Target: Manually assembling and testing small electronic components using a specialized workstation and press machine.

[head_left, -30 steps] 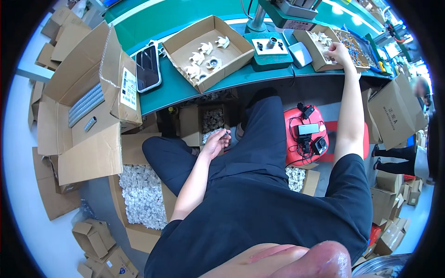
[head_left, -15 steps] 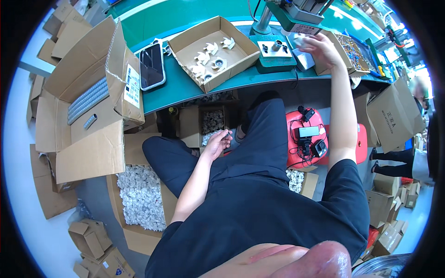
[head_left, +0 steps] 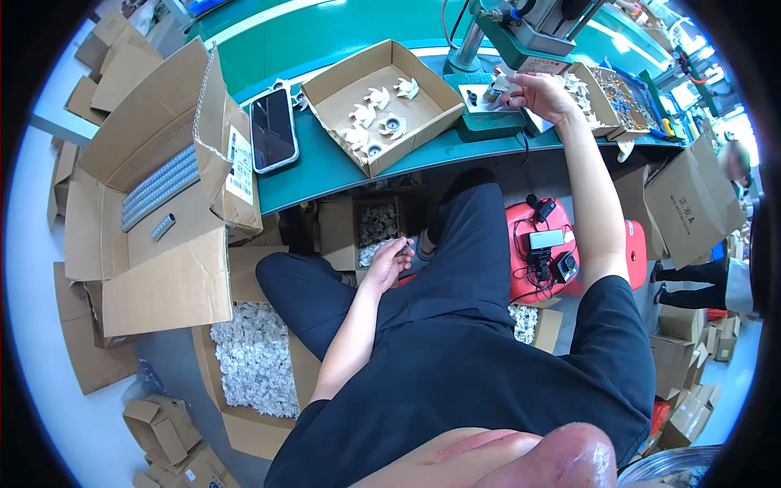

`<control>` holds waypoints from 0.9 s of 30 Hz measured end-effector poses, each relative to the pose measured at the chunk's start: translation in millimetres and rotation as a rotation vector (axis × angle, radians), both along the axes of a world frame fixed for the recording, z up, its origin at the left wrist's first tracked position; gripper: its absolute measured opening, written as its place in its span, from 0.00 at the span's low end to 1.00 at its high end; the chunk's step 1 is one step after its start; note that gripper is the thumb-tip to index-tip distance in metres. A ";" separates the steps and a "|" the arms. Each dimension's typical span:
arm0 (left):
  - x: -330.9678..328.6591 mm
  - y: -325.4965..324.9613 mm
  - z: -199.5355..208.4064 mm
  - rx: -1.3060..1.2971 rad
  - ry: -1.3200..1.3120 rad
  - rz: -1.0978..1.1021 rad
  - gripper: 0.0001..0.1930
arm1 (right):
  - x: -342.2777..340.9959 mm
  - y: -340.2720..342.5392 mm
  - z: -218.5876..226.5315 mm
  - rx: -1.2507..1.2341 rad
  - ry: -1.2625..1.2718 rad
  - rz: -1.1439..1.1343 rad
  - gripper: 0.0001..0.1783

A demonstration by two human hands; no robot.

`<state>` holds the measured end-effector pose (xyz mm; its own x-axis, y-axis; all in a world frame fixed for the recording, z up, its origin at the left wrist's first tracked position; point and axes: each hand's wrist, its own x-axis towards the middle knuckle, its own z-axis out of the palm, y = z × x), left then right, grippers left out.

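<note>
Black fabric is seen nearest, in the shirt (head_left: 472, 382), with dark trousers (head_left: 464, 236) stretched out beyond it. Over the lap, the left hand (head_left: 389, 262) is held with its fingers curled; whether anything small is gripped at its fingertips cannot fairly be told at this size. On the floor to the left, a carton (head_left: 252, 435) is filled with pale pieces (head_left: 256, 358). Beside the right thigh, small black devices (head_left: 541, 268) are rested on a red seat (head_left: 517, 213). Farther out, on the green bench (head_left: 317, 180), a phone (head_left: 274, 130) is laid left of a cardboard tray (head_left: 342, 85), in which white finned parts (head_left: 377, 98) are scattered. Right of the tray, a white piece (head_left: 501, 82) is pinched between the thumb and fingers of the right hand (head_left: 543, 96), at the post of a green fixture (head_left: 496, 128). Above these, a press head (head_left: 529, 49) is mounted.
</note>
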<state>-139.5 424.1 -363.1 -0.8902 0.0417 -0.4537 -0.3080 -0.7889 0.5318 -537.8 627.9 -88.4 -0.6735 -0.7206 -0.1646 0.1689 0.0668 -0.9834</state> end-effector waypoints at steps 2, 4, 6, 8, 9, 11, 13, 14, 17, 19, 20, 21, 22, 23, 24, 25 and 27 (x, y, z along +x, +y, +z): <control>-3.5 1.5 1.5 0.005 -0.003 -0.013 0.15 | -11.2 9.0 -9.5 -0.050 -0.048 0.037 0.25; -2.9 0.4 0.6 0.000 -0.001 -0.013 0.15 | 0.0 -3.0 -5.0 -0.010 -0.032 0.043 0.26; -3.9 0.1 0.0 0.000 -0.002 -0.016 0.15 | 12.3 -12.1 5.8 0.068 0.018 0.044 0.28; -5.4 0.4 -0.4 0.003 -0.012 -0.011 0.15 | 6.7 -11.3 8.1 0.105 0.044 0.057 0.29; -6.5 0.8 -0.6 0.005 -0.015 -0.009 0.15 | 3.6 -10.7 10.3 0.141 0.075 0.070 0.30; -7.4 0.9 -0.8 0.007 -0.013 -0.009 0.15 | 0.0 -10.3 11.9 0.180 0.104 0.085 0.31; -7.1 1.1 -1.0 0.006 -0.006 -0.008 0.15 | 0.4 -10.5 13.4 0.226 0.072 0.087 0.31; -7.3 1.3 -1.1 0.010 -0.008 -0.007 0.15 | 0.9 -11.2 14.1 0.250 0.056 0.088 0.32; -10.1 1.6 -1.8 0.013 0.004 -0.018 0.15 | -2.2 -12.0 13.8 0.255 0.009 0.073 0.32; -10.1 1.8 -1.2 0.016 0.003 -0.021 0.15 | -0.1 -12.4 15.8 0.258 -0.017 0.062 0.32; -10.3 1.9 -0.4 0.016 0.004 -0.025 0.15 | 0.7 -12.9 16.5 0.278 0.012 0.070 0.32; -10.8 2.3 0.1 0.015 0.006 -0.029 0.15 | 1.3 -13.6 17.2 0.297 0.042 0.078 0.32; -11.8 2.7 0.9 0.016 0.004 -0.032 0.15 | 2.0 -14.2 18.0 0.315 0.072 0.086 0.32; -12.8 2.8 0.2 0.014 0.004 -0.038 0.15 | 3.4 -15.2 19.5 0.315 0.070 0.081 0.32; -13.6 2.7 0.3 0.010 0.004 -0.044 0.15 | 4.5 -17.1 21.1 0.319 0.088 0.084 0.29; -13.6 2.4 0.5 0.006 0.004 -0.048 0.15 | 5.1 -18.9 21.9 0.323 0.106 0.088 0.27; -11.4 4.2 -1.1 0.005 -0.010 -0.049 0.16 | 0.8 -15.5 16.6 0.321 0.120 0.094 0.25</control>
<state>-151.0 428.2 -364.2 -0.8824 0.0874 -0.4624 -0.3516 -0.7754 0.5244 -537.0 612.4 -71.8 -0.6354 -0.7045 -0.3163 0.0317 0.3855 -0.9222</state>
